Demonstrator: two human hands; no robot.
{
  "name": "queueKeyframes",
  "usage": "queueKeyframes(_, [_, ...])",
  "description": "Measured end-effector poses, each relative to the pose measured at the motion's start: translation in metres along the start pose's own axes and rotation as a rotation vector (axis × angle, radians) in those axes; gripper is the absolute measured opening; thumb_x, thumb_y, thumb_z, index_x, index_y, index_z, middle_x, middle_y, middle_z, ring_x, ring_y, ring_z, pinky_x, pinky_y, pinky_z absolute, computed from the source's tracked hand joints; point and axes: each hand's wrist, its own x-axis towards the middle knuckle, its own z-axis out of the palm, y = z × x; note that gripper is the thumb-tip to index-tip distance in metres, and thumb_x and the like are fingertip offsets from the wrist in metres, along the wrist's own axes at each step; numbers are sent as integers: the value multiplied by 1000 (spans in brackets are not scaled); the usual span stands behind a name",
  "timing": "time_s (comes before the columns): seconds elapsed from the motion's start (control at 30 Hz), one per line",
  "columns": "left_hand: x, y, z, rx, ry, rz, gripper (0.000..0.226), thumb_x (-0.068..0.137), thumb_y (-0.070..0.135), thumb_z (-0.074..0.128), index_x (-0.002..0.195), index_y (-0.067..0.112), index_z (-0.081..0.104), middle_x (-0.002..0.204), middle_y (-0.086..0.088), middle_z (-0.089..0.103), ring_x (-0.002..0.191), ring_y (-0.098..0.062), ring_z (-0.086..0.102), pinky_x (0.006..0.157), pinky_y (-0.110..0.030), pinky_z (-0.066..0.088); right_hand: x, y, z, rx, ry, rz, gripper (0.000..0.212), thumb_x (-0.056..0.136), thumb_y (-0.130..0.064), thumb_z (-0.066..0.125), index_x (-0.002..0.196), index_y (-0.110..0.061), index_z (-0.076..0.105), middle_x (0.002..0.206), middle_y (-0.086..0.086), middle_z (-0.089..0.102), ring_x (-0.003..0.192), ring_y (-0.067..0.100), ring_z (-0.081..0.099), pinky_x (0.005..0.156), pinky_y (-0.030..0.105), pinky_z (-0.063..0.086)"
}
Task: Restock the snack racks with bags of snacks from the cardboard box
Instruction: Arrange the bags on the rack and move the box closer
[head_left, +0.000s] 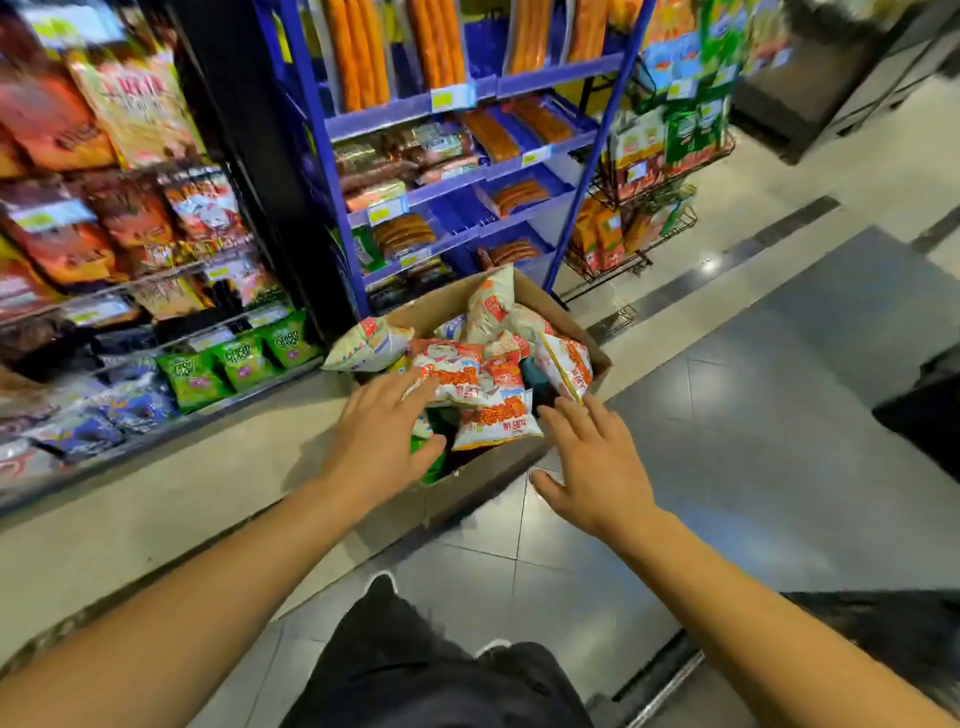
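Now both your hands hover spread over the cardboard box (485, 470), holding nothing. Your left hand (382, 434) lies flat on the box's near-left corner, fingertips touching the red-and-white snack bag (452, 376); your right hand (592, 467) hangs off its near-right edge. That bag runs crosswise, nearer your left.

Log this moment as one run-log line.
phase: reaching into cardboard box | left hand: open, on red-and-white snack bag | right hand: open, at box edge | nothing lifted

Red-wht snack bags (470, 382), brn box (483, 475)
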Motion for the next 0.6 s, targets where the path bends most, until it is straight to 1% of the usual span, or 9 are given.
queueKeyframes(0.1, [14,13,17,-16,-32,-25,75,88,55,49,155,24,32,161,-7,30,147,-32,27,120,-46,21,13,26,6,29,-35,-12,78,90,-55,56,156,-23,30,163,7,29,152,36,17,122,51,17])
queueKeyframes(0.17, [29,14,32,-13,-56,-46,74,89,53,54,154,22,34,161,-8,29,147,-33,26,120,-47,22,28,38,10,34,-57,-20,77,91,-53,58,156,-22,31,163,7,29,152,36,17,122,51,17])
queueKeyframes(0.23, [47,11,46,-25,-67,-74,74,89,52,56,153,21,36,161,-9,30,147,-33,27,120,-47,23,47,48,16,41,-86,-41,76,91,-51,60,155,-20,33,162,9,31,152,37,18,121,52,19])
queueKeyframes(0.3, [66,8,62,-42,-92,-104,75,90,53,56,154,22,34,161,-8,29,147,-32,26,121,-47,22,68,59,24,34,-124,-63,77,89,-50,62,154,-18,36,161,10,33,151,39,19,120,52,22])
queueKeyframes(0.4, [95,4,83,-82,-154,-158,75,93,50,58,156,22,28,163,-8,23,149,-32,21,122,-46,18,103,74,35,11,-175,-78,75,88,-50,62,151,-16,41,158,12,37,149,41,25,118,54,27])
queueKeyframes(0.5, [117,1,99,-51,-213,-199,76,95,52,53,158,25,20,165,-6,16,151,-30,14,123,-46,15,133,81,45,-7,-193,-115,75,82,-53,58,143,-10,52,146,17,51,139,47,40,111,59,38])
queueKeyframes(0.6, [135,-5,114,-47,-251,-256,76,95,54,51,158,29,17,166,-5,13,151,-30,12,122,-47,14,170,87,58,-43,-243,-198,78,82,-56,57,143,-8,52,144,19,53,137,48,42,109,62,39])
